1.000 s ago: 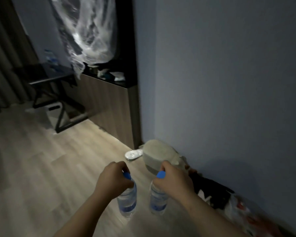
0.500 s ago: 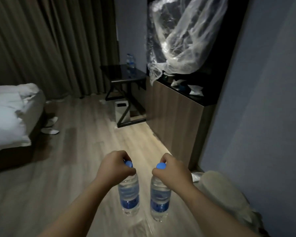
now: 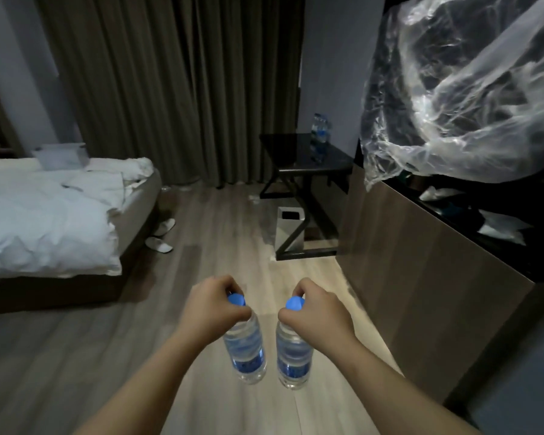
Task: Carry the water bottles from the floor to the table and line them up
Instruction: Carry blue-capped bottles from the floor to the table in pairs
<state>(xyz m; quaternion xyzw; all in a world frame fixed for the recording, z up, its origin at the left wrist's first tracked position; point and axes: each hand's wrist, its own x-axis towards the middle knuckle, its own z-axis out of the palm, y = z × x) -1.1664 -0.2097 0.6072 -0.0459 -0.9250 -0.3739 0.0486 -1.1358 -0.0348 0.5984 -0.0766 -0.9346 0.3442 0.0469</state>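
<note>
1. Water bottles: two clear ones with blue caps and blue labels hang upright side by side above the wooden floor (image 3: pixel 76 356), close together but not touching.
2. The left bottle (image 3: pixel 246 350) is held by the left hand (image 3: pixel 212 306), whose fingers are curled tight around the neck just under the cap, which peeks out above the knuckles.
3. The right bottle (image 3: pixel 293 356) is held the same way by the right hand (image 3: pixel 318 312), fingers closed around the neck with the blue cap showing at the thumb side.
4. Both bare forearms reach in from the bottom edge, and the hands sit at about the same height.
5. Far ahead, against the wall, stands a dark worktop (image 3: pixel 296 152) on angled black legs; a small group of bottles on it (image 3: pixel 319 136) stands near its right back part, though their number cannot be told in the dim light.
6. A pale bin (image 3: pixel 288 233) stands on the floor under the worktop.
7. To the right runs a wooden cabinet (image 3: pixel 421 277) with a dark top, and crumpled clear plastic sheeting (image 3: pixel 459 98) hangs above it.
8. To the left is a bed (image 3: pixel 44 221) with rumpled white bedding, and white slippers (image 3: pixel 161 240) lie on the floor beside it; brown curtains (image 3: pixel 170 83) hang behind.
</note>
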